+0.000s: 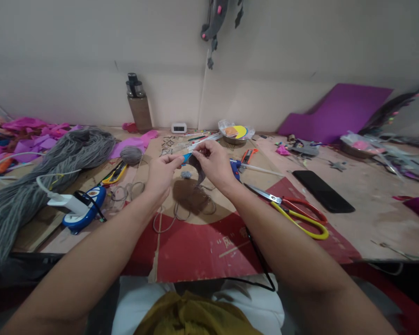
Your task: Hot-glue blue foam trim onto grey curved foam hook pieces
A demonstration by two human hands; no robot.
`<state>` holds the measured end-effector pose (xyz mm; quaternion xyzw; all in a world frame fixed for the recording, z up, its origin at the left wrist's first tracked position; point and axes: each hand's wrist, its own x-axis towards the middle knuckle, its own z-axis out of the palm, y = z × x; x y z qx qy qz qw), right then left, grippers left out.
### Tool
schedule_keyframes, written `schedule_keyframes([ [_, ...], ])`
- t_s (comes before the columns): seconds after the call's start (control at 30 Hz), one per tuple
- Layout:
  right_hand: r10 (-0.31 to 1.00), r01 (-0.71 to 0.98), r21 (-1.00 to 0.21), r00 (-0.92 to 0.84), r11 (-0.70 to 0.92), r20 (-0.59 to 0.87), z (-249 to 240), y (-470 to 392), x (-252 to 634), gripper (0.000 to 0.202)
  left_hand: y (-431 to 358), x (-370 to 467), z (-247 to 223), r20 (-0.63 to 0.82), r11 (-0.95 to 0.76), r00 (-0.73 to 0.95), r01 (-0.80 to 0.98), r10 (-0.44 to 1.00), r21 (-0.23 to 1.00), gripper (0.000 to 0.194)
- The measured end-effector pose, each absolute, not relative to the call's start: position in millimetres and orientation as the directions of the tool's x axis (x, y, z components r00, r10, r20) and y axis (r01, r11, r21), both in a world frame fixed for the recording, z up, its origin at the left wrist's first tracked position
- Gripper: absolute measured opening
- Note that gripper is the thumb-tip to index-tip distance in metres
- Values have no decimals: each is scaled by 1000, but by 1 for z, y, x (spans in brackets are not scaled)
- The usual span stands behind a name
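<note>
Above the cardboard, my left hand point(163, 173) pinches a small bright blue piece point(186, 157) between thumb and fingers. My right hand point(214, 163) is closed on a dark grey curved piece point(197, 172) that looks like felt and hangs below the fingertips. The two pieces meet or overlap between my hands; their exact contact is hidden by the fingers. Thin grey yarn point(165, 223) lies in loops under my hands, near a small grey tuft point(186, 174). A blue glue gun point(235, 168) is partly covered by my right hand.
Scissors point(289, 207) and a black phone point(323, 190) lie right of my right forearm. Left are a grey yarn hank point(66, 158), a yellow cutter point(116, 173) and a blue power strip point(84, 209) with a charger. A bottle point(138, 109) stands by the wall.
</note>
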<state>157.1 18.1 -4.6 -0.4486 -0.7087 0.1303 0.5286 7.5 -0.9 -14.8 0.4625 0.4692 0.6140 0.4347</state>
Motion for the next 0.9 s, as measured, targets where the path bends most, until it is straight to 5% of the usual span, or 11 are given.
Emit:
schedule_keyframes([
  [0.33,769,532,-636,-47,559,637,-6,23,169,7,0,6,-16,163,-169,-156,-28,974,985,11],
  [0.67,837,427,-740,-82,520,541,-3,18,170,7,-3,7,-11,162,-167,-128,-27,978,986,14],
  [0.9,835,393,-755,-66,525,546,-5,18,167,9,-9,9,-3,32,-39,-36,-220,999,975,17],
])
